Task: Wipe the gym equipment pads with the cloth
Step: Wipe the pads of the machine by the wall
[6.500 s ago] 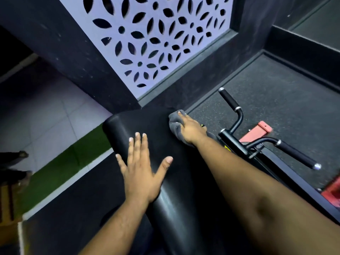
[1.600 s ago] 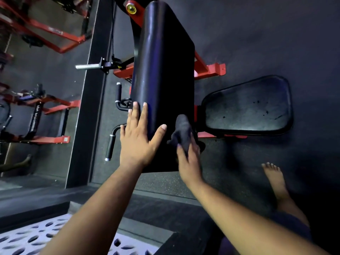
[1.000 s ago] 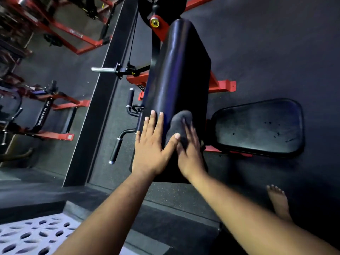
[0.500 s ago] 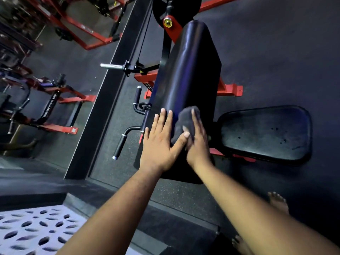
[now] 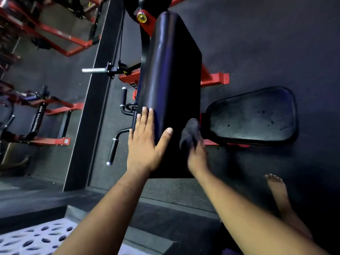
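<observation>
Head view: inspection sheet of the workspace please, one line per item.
Surface: long black pad, glossy, no marks visible.
Job's things: dark cloth at the pad's right edge; seat pad beside it, speckled.
Clutter: nothing seen.
Grippers: left hand flat on the pad; right hand grips the cloth, blurred.
Cables: thin black cable by the frame.
Surroundings: red frame, black handles, rubber floor, bare foot.

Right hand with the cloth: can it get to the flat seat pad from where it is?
Probably yes. The right hand, holding the dark grey cloth at the tall black arm pad's right edge, sits just beside the flat black seat pad; nothing visible lies between.
</observation>
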Tool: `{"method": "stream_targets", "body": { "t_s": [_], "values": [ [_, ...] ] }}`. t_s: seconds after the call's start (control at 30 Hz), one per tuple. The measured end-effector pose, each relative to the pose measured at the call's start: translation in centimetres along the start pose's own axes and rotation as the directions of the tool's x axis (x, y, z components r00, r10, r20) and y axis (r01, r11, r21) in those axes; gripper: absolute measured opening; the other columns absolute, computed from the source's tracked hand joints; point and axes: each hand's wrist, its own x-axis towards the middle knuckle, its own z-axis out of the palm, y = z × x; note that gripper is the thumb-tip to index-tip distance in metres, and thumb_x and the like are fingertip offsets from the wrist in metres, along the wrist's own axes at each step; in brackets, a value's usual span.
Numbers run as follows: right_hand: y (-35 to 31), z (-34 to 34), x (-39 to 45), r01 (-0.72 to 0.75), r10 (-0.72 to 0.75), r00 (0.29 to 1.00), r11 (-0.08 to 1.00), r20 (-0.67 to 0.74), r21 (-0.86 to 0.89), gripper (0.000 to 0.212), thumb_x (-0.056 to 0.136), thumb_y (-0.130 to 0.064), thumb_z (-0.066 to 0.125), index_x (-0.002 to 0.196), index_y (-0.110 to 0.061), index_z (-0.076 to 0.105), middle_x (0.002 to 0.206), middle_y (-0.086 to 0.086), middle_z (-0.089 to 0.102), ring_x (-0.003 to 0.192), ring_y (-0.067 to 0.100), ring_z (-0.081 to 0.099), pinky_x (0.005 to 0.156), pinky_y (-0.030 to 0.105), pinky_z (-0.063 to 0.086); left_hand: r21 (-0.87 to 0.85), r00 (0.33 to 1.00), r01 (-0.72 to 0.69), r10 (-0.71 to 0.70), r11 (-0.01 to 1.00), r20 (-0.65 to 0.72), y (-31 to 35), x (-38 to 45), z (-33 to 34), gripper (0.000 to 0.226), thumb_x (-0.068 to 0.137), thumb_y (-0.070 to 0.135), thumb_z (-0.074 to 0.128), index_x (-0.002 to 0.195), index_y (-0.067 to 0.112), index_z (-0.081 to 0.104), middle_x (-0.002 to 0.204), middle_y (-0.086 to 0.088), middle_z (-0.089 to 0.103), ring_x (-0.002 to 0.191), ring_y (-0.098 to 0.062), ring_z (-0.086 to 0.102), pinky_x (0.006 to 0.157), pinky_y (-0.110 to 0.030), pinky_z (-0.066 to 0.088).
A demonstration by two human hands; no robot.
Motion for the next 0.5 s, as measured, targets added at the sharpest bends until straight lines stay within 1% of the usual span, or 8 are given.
{"method": "stream_targets", "body": {
  "t_s": [0.07,0.1,0.17,0.23,0.3,0.37,0.43,0.5],
  "values": [
    [0.8,0.5,4.8,-0.245,0.256,0.965,0.959,-0.061,0.142,0.069,0.101,-0.057,0.047,0.151,-0.01,0.043,0.155,0.014,0.047,0.143,0.03,0.045,0.122,0.037,0.03,-0.008,1.0,0.008,-0.008,1.0,0.006,0.2,-0.1,0.0,0.09,0.09,0.078,0.022,0.164,0.028,0.01,0.171,0.012,-0.001,0.157,-0.008,-0.004,0.127,-0.051,0.009],
    [1.1,0.7,6.0,-0.264,0.279,0.956,0.952,-0.086,0.152,0.069,0.099,-0.056,0.049,0.149,-0.009,0.046,0.151,0.015,0.051,0.142,0.031,0.047,0.121,0.037,0.032,-0.008,1.0,0.008,-0.008,1.0,0.009,0.2,0.0,0.0,0.09,0.09,0.078,0.023,0.164,0.029,0.01,0.171,0.013,-0.002,0.157,-0.008,-0.004,0.127,-0.051,0.009],
    [-1.3,0.2,3.1,-0.203,0.212,0.974,0.972,-0.076,0.119,0.084,0.089,-0.071,0.04,0.15,-0.013,0.046,0.153,0.011,0.05,0.143,0.026,0.045,0.121,0.042,0.033,-0.017,1.0,0.008,-0.007,1.0,0.004,0.1,0.0,0.1,0.089,0.09,0.077,0.025,0.164,0.029,0.01,0.171,0.013,-0.002,0.157,-0.008,-0.004,0.127,-0.051,0.01],
    [-3.9,-0.1,-2.5,-0.125,0.127,0.992,0.989,-0.022,0.074,0.09,0.086,-0.075,0.032,0.154,-0.017,0.043,0.159,0.004,0.045,0.147,0.019,0.039,0.122,0.04,0.03,-0.014,1.0,0.002,-0.002,1.0,-0.006,-0.1,0.0,0.1,0.089,0.09,0.077,0.026,0.164,0.029,0.011,0.171,0.013,-0.001,0.157,-0.009,-0.003,0.127,-0.051,0.012],
    [-5.9,-0.1,-6.8,0.01,-0.01,0.999,1.0,0.038,0.014,0.086,0.091,-0.071,0.031,0.158,-0.017,0.037,0.163,0.0,0.037,0.151,0.014,0.031,0.125,0.037,0.023,-0.004,1.0,-0.003,0.003,1.0,-0.008,-0.2,0.2,0.1,0.089,0.09,0.076,0.026,0.164,0.028,0.011,0.171,0.012,-0.001,0.157,-0.009,-0.003,0.127,-0.051,0.012],
    [-6.5,0.5,-6.2,0.085,-0.085,0.996,0.992,0.005,-0.089,0.075,0.099,-0.065,0.031,0.161,-0.023,0.028,0.167,-0.002,0.029,0.154,0.015,0.024,0.126,0.046,0.017,-0.002,1.0,-0.007,0.007,1.0,0.0,-0.2,0.1,0.1,0.088,0.091,0.076,0.025,0.164,0.029,0.01,0.171,0.013,-0.002,0.157,-0.008,-0.004,0.127,-0.052,0.012],
    [-6.4,1.2,-1.0,0.011,-0.024,0.995,0.992,-0.101,-0.125,0.066,0.105,-0.058,0.026,0.162,-0.026,0.025,0.168,0.002,0.028,0.154,0.02,0.025,0.123,0.059,0.016,-0.005,1.0,-0.005,0.005,1.0,-0.001,-0.3,0.1,0.2,0.088,0.091,0.076,0.025,0.164,0.03,0.009,0.171,0.014,-0.003,0.157,-0.007,-0.004,0.127,-0.05,0.011],
    [-5.2,1.1,6.5,-0.167,0.147,0.974,0.979,-0.171,-0.113,0.059,0.108,-0.051,0.027,0.161,-0.027,0.027,0.165,0.007,0.034,0.152,0.03,0.03,0.12,0.063,0.021,0.011,1.0,-0.006,0.006,1.0,-0.005,-0.3,0.2,0.4,0.088,0.091,0.077,0.025,0.163,0.03,0.009,0.171,0.015,-0.003,0.157,-0.007,-0.005,0.127,-0.049,0.01]
  ]
}}
